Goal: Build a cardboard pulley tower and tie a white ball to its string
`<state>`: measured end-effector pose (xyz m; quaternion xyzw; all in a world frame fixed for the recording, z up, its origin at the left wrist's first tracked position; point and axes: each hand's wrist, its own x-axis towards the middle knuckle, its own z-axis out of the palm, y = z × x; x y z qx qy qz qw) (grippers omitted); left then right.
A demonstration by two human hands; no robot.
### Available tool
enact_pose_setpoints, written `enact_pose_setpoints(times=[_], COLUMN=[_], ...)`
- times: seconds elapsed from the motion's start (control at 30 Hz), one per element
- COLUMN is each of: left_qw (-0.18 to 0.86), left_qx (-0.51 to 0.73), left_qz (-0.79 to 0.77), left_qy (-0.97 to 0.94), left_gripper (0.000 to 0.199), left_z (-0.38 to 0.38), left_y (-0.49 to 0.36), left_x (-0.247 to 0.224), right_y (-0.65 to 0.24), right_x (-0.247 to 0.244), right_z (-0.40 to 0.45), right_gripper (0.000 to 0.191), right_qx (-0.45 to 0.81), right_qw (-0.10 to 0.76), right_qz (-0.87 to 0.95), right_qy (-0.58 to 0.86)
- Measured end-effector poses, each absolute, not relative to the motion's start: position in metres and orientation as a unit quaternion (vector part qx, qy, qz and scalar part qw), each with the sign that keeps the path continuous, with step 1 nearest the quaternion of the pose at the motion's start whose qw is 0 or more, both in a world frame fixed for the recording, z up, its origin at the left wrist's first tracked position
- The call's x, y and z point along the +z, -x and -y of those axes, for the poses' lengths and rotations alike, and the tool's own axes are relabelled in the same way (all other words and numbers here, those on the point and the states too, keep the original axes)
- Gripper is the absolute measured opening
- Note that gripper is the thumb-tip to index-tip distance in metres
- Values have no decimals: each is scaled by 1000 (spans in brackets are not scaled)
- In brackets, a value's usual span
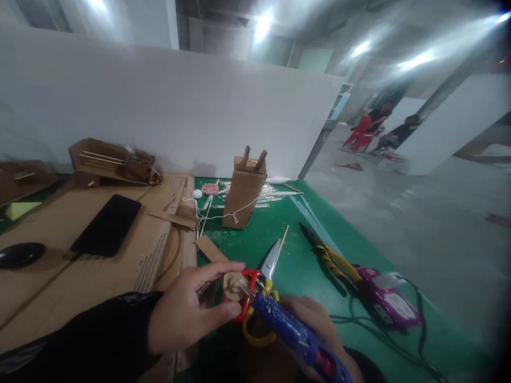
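My left hand (187, 311) pinches a small round cardboard disc (231, 290) between thumb and fingers; a lighter raised piece sits at its centre. A blue hot glue gun (297, 332) is gripped in my right hand (319, 319), with most of those fingers hidden behind it. Its metal nozzle points left and meets the disc's middle, though whether it touches cannot be made out. Just beyond both hands, scissors (272, 259) lie on the green table, their yellow handles partly covered by the glue gun. Red handles (252, 276) show behind the disc.
A cardboard tower (244, 197) with string stands mid-table. Pliers (333, 258) and a purple power strip (389, 300) with cords lie right. A phone (107, 225) and a black mouse (21, 255) rest on cardboard (51, 282) at left. Two people sit in the background.
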<state>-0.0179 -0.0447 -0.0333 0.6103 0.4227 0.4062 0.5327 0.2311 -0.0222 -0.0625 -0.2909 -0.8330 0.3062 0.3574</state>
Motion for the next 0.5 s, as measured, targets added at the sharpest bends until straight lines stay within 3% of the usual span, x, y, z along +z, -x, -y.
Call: enact_pose_setpoints(times=[0.27,0.5], left_qw=[567,534], left_qx=[408,410], left_qz=[-391,-424], left_qy=[-600,-606], left_gripper=[42,43], left_z=[41,40], left_y=[21,21], left_x=[-31,-29], right_y=[-235,-234], right_x=[-71,-64], right_z=[22,23], right_gripper=[14,21], right_qx=[337,319], right_qw=[361,356], right_qz=[824,833], right_qy=[277,280])
